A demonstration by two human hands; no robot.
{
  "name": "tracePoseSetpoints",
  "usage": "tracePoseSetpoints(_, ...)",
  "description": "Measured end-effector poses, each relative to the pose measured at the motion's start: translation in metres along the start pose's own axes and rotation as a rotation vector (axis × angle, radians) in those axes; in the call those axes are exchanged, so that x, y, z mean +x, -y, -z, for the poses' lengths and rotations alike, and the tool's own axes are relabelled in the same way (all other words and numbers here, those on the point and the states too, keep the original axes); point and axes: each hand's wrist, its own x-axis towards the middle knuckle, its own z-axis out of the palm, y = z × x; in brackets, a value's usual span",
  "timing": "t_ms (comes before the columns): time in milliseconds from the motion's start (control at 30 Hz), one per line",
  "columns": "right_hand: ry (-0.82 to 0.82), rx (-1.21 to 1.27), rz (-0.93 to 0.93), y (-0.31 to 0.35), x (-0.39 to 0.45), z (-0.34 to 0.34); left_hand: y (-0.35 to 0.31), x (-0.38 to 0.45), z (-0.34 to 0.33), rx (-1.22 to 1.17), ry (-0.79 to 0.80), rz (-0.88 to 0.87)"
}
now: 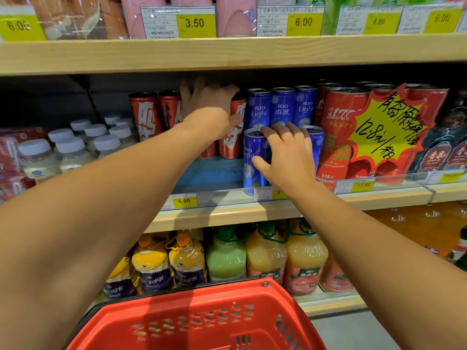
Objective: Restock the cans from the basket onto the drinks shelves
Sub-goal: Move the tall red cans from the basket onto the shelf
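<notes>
Blue can point(254, 160): tall, slim, "RIO Light" lettering, silver top; upright at front edge of middle shelf point(227, 210), blue row behind. My right hand point(285, 154) wraps it, thumb across front, fingers over top rim. Red can point(233, 132): white characters, upright, deeper on same shelf, just left of blue ones. My left hand point(207, 102) grips its top, fingers curled behind. Red basket point(202, 322) below, near my body; contents not visible.

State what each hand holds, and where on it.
Left hand grips a red can around its top. Right hand holds a blue RIO Light can by its upper side.
</notes>
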Motion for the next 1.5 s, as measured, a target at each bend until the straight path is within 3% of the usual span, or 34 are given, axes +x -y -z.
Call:
tracePoseSetpoints(500, -0.036, 0.026, -0.014, 0.001, 0.000, -0.002, 0.013, 0.013, -0.012, -0.213, -0.021, 0.057)
tracePoseSetpoints(900, -0.051, 0.030, -0.015, 0.001, 0.000, -0.004, 0.015, 0.018, -0.016, -0.157, 0.010, 0.041)
tracePoseSetpoints(1200, -0.060, 0.037, -0.015, 0.001, 0.000, -0.005, 0.018, 0.014, -0.024, -0.018, -0.007, -0.068)
tracePoseSetpoints(1500, -0.084, 0.021, -0.012, 0.000, 0.001, -0.009, 0.021, 0.009, -0.031, 0.012, -0.104, -0.099)
